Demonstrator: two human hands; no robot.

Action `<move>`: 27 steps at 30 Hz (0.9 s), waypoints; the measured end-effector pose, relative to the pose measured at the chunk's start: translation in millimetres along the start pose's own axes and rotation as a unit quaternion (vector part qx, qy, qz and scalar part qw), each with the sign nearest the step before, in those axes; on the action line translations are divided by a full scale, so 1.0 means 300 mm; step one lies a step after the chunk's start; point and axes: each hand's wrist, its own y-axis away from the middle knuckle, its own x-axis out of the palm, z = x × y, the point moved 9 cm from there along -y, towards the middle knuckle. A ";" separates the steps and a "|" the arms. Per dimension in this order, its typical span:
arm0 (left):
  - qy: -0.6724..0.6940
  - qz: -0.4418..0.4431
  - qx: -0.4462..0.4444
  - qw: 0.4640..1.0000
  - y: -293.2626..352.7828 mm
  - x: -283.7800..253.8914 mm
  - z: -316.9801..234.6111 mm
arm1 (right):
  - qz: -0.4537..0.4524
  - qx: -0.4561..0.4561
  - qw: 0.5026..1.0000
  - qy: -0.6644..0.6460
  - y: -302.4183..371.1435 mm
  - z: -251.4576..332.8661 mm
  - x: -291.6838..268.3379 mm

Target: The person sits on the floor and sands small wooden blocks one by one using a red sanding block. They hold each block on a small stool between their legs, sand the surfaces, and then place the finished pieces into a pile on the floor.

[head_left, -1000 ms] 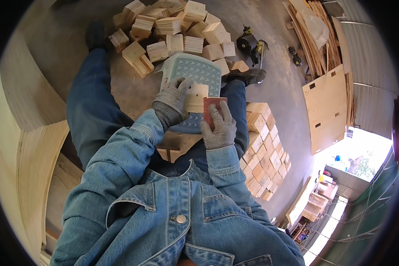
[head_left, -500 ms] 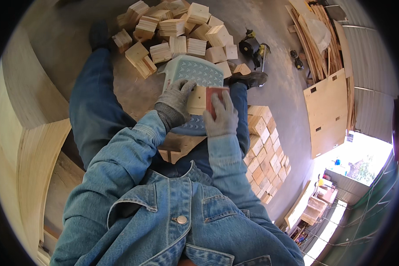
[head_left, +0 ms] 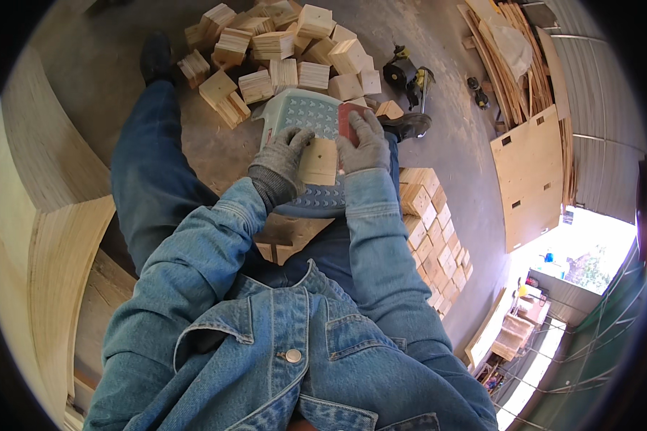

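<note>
My left hand [head_left: 283,159], in a grey knit glove, is closed on the left side of a pale wooden block [head_left: 318,162]. The block is over a light blue-green plastic stool [head_left: 305,108] with a raised pattern on its top. My right hand [head_left: 366,141], gloved in the same grey, grips a flat reddish-brown sanding block [head_left: 350,121] along the block's right side. The sanding block reaches past the wooden block's far edge; whether the two touch, I cannot tell.
Loose wooden blocks [head_left: 273,44] lie heaped beyond the stool. Neatly stacked blocks [head_left: 438,241] stand at the right. A black and yellow power tool [head_left: 405,75] rests near my right shoe [head_left: 412,125]. Curved plywood [head_left: 57,187] rises on the left; boards [head_left: 528,179] lean at the right.
My right hand has slid the sanding block away from me and slightly right along the wooden block's edge. My left hand holds the wooden block in nearly the same place.
</note>
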 end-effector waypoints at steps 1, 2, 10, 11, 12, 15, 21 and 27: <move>-0.001 -0.007 0.003 1.000 -0.003 -0.005 0.000 | -0.012 -0.003 0.999 -0.042 -0.023 -0.015 0.003; 0.009 0.001 -0.003 1.000 -0.005 -0.001 0.008 | -0.006 -0.004 0.996 -0.086 -0.028 -0.034 0.010; -0.020 0.049 -0.047 0.997 0.006 -0.030 -0.028 | 0.026 0.066 0.950 -0.303 0.171 -0.063 0.034; -0.015 0.055 -0.049 0.997 0.007 -0.032 -0.028 | 0.029 0.051 0.967 -0.246 0.214 -0.067 0.023; -0.008 0.061 -0.048 0.997 0.006 -0.032 -0.029 | 0.030 0.035 0.982 -0.185 0.256 -0.071 0.004; 0.004 0.037 -0.035 0.999 0.006 -0.026 -0.020 | 0.069 0.067 0.974 -0.207 0.418 -0.100 -0.002; -0.002 0.039 -0.031 0.999 0.008 -0.006 0.001 | 0.028 0.115 0.907 -0.405 0.478 -0.164 0.023; -0.008 0.060 -0.060 0.996 0.006 -0.026 -0.029 | 0.055 0.107 0.871 -0.476 0.256 -0.053 0.045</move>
